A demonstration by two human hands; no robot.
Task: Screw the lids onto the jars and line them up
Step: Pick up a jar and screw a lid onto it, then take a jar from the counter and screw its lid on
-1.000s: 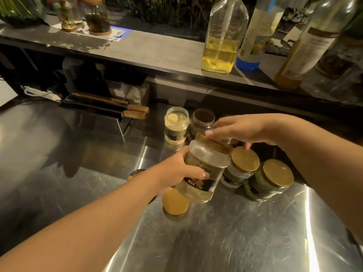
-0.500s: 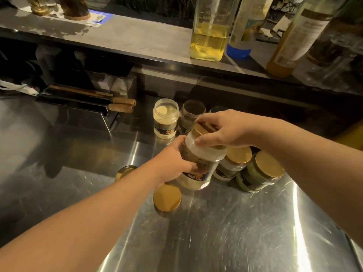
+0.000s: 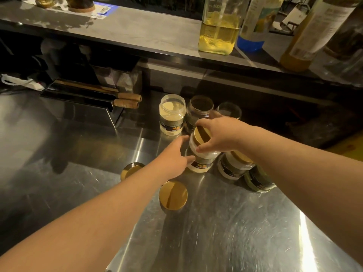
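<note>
A plastic jar of pale powder (image 3: 202, 160) stands on the steel counter (image 3: 216, 222), with a gold lid (image 3: 200, 134) on top. My right hand (image 3: 222, 134) grips that lid from above. My left hand (image 3: 172, 158) cups the jar's left side. To its right stand two lidded jars (image 3: 233, 165) (image 3: 257, 180), partly behind my right arm. Behind are three open jars: one with pale powder (image 3: 172, 114), a dark one (image 3: 201, 108) and a clear one (image 3: 228, 109). Two loose gold lids (image 3: 172, 195) (image 3: 130, 169) lie near my left forearm.
Two knives with wooden handles (image 3: 127, 101) rest on a dark rack at the left. A raised shelf (image 3: 137, 30) behind carries an oil bottle (image 3: 218, 32) and several other bottles. A white cloth (image 3: 19, 83) lies at the far left.
The jar has come down from a tilted hold to stand on the counter beside the lidded jars. My right hand has closed over its lid.
</note>
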